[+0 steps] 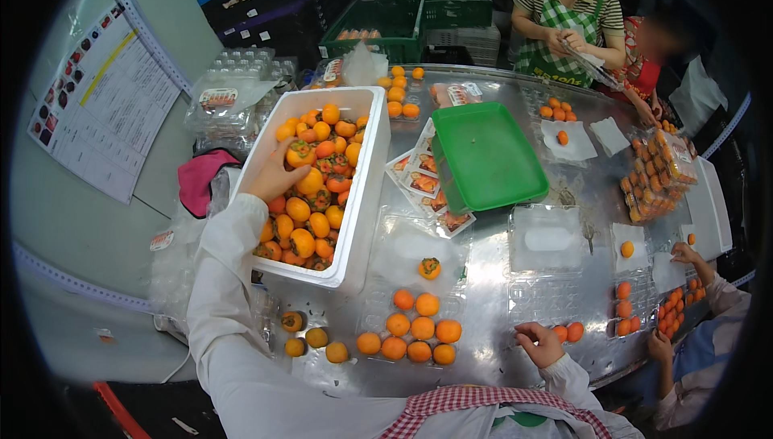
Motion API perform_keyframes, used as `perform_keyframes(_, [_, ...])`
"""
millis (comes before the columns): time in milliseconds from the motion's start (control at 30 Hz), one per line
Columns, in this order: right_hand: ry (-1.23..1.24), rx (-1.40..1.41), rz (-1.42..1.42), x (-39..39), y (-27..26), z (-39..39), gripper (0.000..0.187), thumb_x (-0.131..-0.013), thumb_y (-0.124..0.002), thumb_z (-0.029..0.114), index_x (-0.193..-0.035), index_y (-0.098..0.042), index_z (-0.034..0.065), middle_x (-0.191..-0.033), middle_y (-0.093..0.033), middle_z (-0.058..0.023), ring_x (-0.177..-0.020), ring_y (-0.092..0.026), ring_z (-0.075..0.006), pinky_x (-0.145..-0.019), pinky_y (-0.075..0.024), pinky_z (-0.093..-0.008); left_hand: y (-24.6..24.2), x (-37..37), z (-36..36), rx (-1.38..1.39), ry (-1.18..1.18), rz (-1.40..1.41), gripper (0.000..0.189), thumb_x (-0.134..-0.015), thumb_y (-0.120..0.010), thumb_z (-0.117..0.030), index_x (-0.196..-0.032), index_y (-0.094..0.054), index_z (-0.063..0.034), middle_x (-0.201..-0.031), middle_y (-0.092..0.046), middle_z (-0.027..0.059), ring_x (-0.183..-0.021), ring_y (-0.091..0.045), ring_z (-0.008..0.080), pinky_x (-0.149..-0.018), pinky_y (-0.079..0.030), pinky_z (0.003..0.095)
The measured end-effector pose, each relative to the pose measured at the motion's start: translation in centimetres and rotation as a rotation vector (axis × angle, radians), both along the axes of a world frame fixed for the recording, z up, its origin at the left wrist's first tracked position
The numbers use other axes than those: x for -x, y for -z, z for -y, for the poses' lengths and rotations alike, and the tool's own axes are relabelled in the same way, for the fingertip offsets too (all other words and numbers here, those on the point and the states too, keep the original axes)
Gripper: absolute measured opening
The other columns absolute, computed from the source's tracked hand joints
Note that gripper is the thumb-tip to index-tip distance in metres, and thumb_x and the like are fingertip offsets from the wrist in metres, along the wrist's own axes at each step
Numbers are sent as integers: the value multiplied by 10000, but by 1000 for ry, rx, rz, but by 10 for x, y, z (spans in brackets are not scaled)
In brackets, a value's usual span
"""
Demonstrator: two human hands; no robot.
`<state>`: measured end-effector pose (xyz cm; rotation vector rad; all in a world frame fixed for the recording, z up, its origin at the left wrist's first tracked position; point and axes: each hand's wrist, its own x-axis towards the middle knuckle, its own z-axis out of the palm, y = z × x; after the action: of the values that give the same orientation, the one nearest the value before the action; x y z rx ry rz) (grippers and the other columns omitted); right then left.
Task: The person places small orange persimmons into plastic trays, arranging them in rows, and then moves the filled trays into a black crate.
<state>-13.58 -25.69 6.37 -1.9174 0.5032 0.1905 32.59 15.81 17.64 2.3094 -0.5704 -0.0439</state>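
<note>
A white foam box (377,155) full of orange persimmons stands left of centre. My left hand (279,168) is inside it, fingers and thumb around a persimmon (300,153) with a green calyx. My right hand (539,344), at the lower right, appears to hold nothing, its fingers apart. It is beside two red-orange persimmons (567,332) in an open clear plastic clamshell (543,300). Another open clamshell (368,318) lies before me with several persimmons (423,327) in its tray. One persimmon (429,268) sits calyx up on its lined lid.
Several loose persimmons (316,337) lie below the foam box. A green tray (489,155) rests by printed label sheets (416,176). Filled clamshells (658,176) are stacked at right. Co-workers' hands (661,345) work at the right edge; another person (567,28) stands across the table.
</note>
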Motion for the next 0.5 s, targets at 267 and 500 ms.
perform_keyframes(267, [-49,26,111,5,-9,6,254,-880,-615,113,-1108,-610,3,-937,-675,-95,-817,-643,-150,-749,-509,-267,34,109,37,-606,-56,146,627,-870,-540,-397,-1393,-375,-94,-1219,-523,246,-1143,-486,420,-936,-364,557])
perform_keyframes(500, [-48,173,235,61,-6,42,251,-880,-601,143,-1096,-620,18,-933,-664,-123,-838,-635,-183,-747,-503,-304,-20,102,32,-853,277,-68,375,-814,-625,-317,-1014,-615,-1,-926,-653,256,-896,-647,357,-789,-494,425])
